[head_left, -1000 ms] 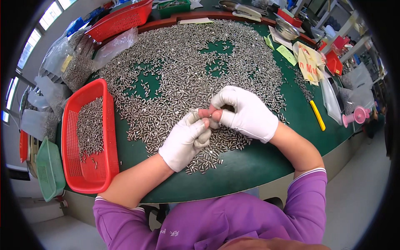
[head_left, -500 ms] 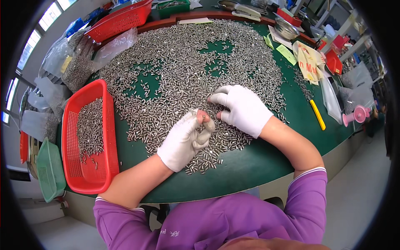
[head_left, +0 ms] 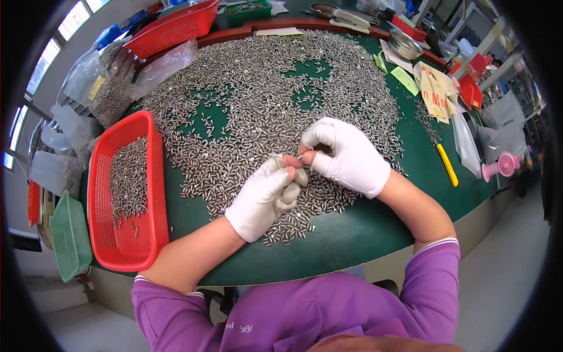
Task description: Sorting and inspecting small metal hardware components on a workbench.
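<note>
A wide spread of small silvery metal pins [head_left: 252,76] covers the green tabletop [head_left: 363,234] in front of me. My right hand [head_left: 352,155], in a white glove with bare thumb and index tips, pinches one small metal pin [head_left: 300,157]. Close against it, my left hand [head_left: 261,199] has curled fingers and a closed thumb and index finger; the glove hides what they may hold. Both hands are over the near middle of the spread. At my left, a red plastic basket [head_left: 157,193] contains more of these pins.
A green basket [head_left: 70,240] stands beyond the red one. Bags of metal parts [head_left: 108,97] line the left side. A yellow-handled tool [head_left: 447,165], a pink spool [head_left: 503,165] and a metal bowl [head_left: 404,44] lie to the right. Another red basket [head_left: 170,32] is at the far left.
My right hand has closed its fingertips on a pin and come in against the left fingertips. My left thumb and index finger have shifted slightly toward it.
</note>
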Motion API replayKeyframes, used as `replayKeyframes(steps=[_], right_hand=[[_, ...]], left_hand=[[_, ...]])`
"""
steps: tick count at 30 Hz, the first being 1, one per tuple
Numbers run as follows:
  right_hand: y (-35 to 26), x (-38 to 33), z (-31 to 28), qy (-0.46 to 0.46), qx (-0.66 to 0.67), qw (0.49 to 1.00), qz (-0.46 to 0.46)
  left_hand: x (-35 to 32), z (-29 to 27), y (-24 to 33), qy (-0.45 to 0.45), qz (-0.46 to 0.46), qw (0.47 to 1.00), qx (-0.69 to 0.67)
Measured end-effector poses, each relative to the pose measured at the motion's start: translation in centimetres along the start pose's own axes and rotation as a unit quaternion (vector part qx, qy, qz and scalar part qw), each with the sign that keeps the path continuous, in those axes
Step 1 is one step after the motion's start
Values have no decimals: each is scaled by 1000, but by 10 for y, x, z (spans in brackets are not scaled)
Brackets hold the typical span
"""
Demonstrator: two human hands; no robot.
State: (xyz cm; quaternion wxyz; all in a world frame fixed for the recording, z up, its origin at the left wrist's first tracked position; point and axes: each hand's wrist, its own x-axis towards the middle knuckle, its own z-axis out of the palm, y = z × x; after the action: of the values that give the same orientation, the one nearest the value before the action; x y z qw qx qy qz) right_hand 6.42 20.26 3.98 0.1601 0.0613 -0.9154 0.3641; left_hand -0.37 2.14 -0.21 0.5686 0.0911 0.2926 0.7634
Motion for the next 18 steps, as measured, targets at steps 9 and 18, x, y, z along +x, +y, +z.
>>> replayKeyframes(steps=[9,18], right_hand=[[-9,1,-4,-53,12,999,0],[21,0,4,-125,-204,971,27]], left_hand=[[-1,2,-1,48,-6,997,60],[-2,-1,1,50,0,998,45]])
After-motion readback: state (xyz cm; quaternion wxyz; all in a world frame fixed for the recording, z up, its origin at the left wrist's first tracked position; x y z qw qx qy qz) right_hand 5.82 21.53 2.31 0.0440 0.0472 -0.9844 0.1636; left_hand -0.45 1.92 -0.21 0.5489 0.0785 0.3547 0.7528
